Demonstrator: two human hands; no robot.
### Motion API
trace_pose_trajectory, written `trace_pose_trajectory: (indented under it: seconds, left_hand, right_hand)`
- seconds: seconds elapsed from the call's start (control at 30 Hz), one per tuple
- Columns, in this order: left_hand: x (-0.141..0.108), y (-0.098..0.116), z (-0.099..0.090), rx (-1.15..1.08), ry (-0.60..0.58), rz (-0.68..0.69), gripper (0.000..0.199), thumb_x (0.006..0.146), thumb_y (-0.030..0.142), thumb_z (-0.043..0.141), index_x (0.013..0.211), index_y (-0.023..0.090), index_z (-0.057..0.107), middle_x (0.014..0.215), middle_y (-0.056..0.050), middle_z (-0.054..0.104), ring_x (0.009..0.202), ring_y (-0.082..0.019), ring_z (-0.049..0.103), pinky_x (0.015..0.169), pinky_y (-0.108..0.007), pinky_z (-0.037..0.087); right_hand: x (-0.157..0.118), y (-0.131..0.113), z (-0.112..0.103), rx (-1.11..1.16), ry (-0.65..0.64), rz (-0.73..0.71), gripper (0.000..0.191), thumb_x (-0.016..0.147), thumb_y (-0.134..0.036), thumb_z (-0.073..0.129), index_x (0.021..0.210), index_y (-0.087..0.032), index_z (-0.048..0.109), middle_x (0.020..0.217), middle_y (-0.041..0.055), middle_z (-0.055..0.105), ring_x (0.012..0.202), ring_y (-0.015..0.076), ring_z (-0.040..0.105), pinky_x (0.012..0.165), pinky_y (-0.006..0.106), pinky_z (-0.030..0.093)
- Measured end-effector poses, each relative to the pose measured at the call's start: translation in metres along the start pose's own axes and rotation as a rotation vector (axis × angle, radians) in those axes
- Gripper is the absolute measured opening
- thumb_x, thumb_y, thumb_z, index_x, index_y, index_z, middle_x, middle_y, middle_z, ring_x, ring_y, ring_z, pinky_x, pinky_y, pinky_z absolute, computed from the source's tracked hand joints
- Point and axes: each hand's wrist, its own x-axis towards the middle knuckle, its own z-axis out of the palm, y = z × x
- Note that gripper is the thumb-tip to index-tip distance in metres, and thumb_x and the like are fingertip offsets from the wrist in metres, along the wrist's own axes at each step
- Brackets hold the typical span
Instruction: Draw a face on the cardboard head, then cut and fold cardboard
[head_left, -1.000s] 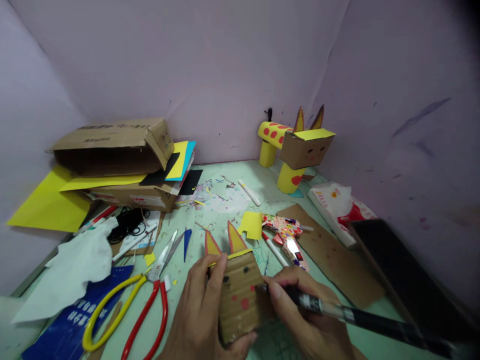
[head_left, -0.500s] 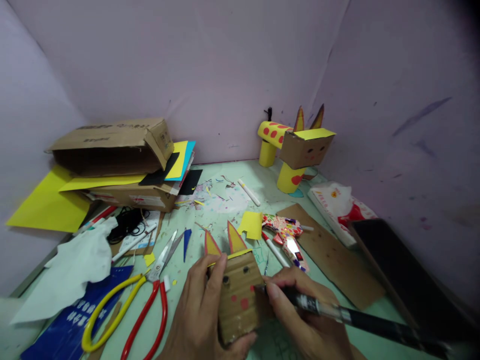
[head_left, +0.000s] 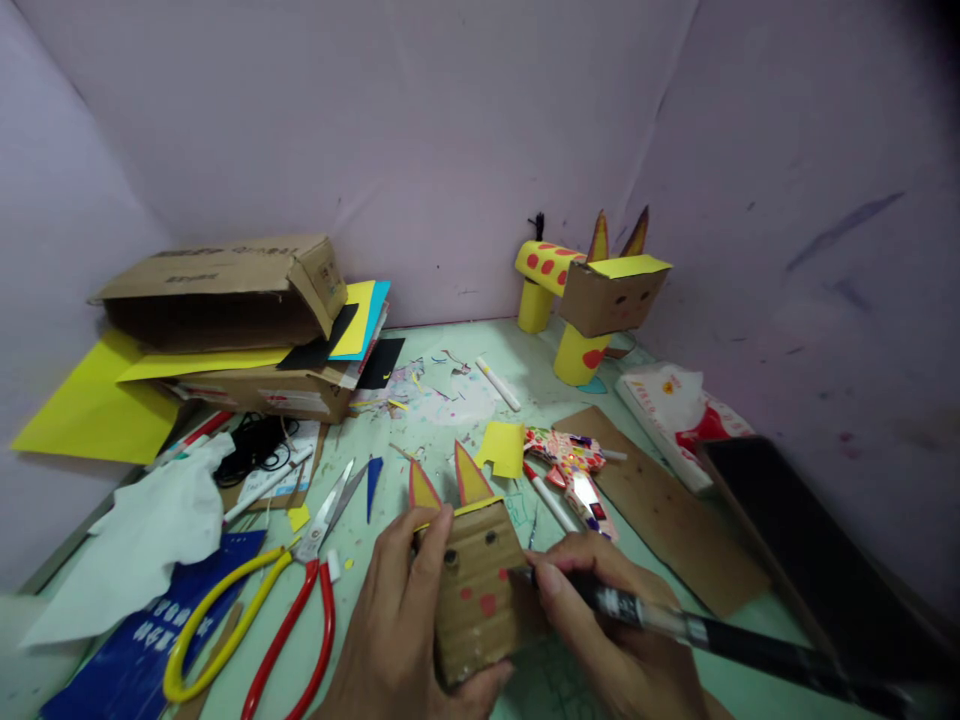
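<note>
My left hand (head_left: 405,610) grips a small cardboard head (head_left: 480,635) by its left side and bottom. Two yellow ears with red edges stand on its top, and its front bears two dark eyes and several red dots. In my right hand (head_left: 615,630) is a black pen (head_left: 720,635), its tip at the right part of the face beside a red dot. Further back stands a finished-looking animal figure (head_left: 615,298) with a cardboard head, similar ears and a yellow body spotted red.
Scissors (head_left: 309,545) with yellow and red handles lie open at left, near white tissue (head_left: 150,530). Cardboard boxes (head_left: 240,385) hold coloured paper behind. A hot glue gun-like patterned tool (head_left: 574,465), cardboard strip (head_left: 675,520), dark phone-like slab (head_left: 810,550) and tissue pack (head_left: 652,420) lie right.
The cardboard head has shifted very slightly in my left hand's grip. The pen stays at almost the same spot on its face.
</note>
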Motion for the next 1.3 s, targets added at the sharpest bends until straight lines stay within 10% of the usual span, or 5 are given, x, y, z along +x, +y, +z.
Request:
trace_pose_trajectory:
  seconds: [1.3]
  left_hand:
    - [-0.002, -0.008, 0.0, 0.081, -0.04, 0.034, 0.091, 0.07, 0.026, 0.068, 0.146, 0.02, 0.018, 0.131, -0.016, 0.039, 0.12, -0.034, 0.044, 0.094, -0.047, 0.048]
  right_hand:
    - [0.001, 0.005, -0.008, -0.046, -0.061, -0.09, 0.021, 0.087, -0.034, 0.054, 0.073, -0.021, 0.061, 0.06, 0.0004, 0.06, 0.053, 0.0136, 0.055, 0.046, 0.021, 0.04]
